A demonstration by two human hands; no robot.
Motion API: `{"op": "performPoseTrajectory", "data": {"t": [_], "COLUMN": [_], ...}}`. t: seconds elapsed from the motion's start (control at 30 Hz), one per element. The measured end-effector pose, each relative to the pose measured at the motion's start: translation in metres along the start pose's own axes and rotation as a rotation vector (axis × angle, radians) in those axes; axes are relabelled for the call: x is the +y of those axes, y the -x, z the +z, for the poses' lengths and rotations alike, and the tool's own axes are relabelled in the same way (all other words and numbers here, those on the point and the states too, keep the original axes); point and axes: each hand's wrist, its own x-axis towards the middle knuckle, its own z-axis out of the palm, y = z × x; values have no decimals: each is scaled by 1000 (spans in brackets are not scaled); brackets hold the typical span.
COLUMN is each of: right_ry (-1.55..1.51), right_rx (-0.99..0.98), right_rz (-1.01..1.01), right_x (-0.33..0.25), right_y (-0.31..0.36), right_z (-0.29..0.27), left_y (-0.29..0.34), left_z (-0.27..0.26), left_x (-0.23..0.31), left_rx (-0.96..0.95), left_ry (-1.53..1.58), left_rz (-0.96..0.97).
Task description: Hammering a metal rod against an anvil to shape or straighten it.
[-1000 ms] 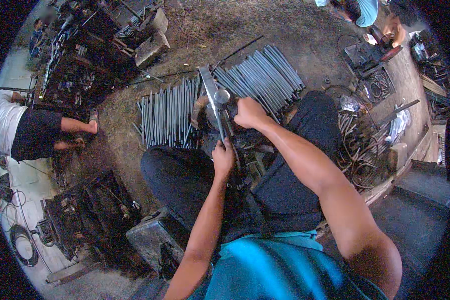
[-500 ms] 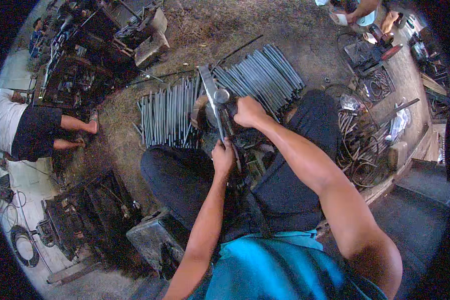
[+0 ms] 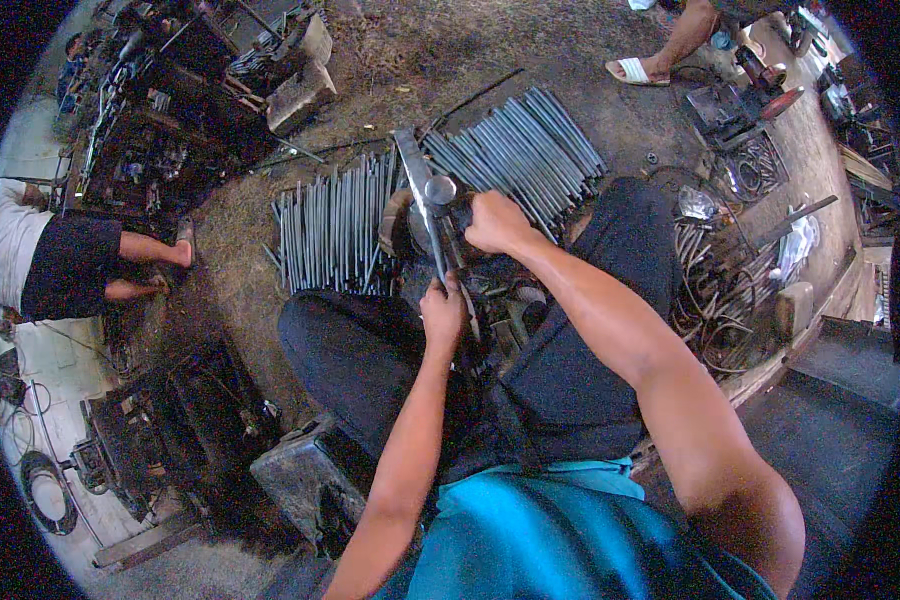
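My left hand [image 3: 443, 316] is closed around the near end of a long metal bar [image 3: 413, 160], which points away from me and has a bright, flat far part. My right hand [image 3: 497, 222] makes a fist beside the bar, around what looks like a hammer handle, mostly hidden by the fingers. The round face of the hammer head [image 3: 440, 190] shows upward, just over or against the bar; I cannot tell whether they touch. Beneath lies a dark block with a brownish rounded side [image 3: 394, 222], between my knees.
Grey metal rods lie in two rows beyond my knees, one left [image 3: 335, 225] and one right [image 3: 520, 155]. At right are a grinder-like machine [image 3: 765, 85] and bent metal pieces [image 3: 705, 300]. A person in dark shorts [image 3: 75, 265] bends at left; another's sandalled foot [image 3: 640, 70] is far right.
The person at the far right has shifted, and a foot in a white sandal now shows on the floor. My hands, the bar and the hammer stay nearly in place.
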Motion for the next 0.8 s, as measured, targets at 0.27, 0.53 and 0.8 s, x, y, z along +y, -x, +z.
{"op": "performPoseTrajectory", "data": {"t": [0.27, 0.53, 0.8], "right_ry": [23, 11, 41], "right_rx": [-12, 0, -2], "right_rz": [-22, -2, 2], "right_x": [0, 0, 0], "right_y": [-4, -2, 0], "right_z": [1, 0, -2], "left_y": [-11, -5, -6], "left_z": [8, 0, 5], "left_x": [-21, -3, -10], "left_rx": [23, -12, 17], "left_ry": [-35, -35, -61], "left_rz": [17, 12, 22]}}
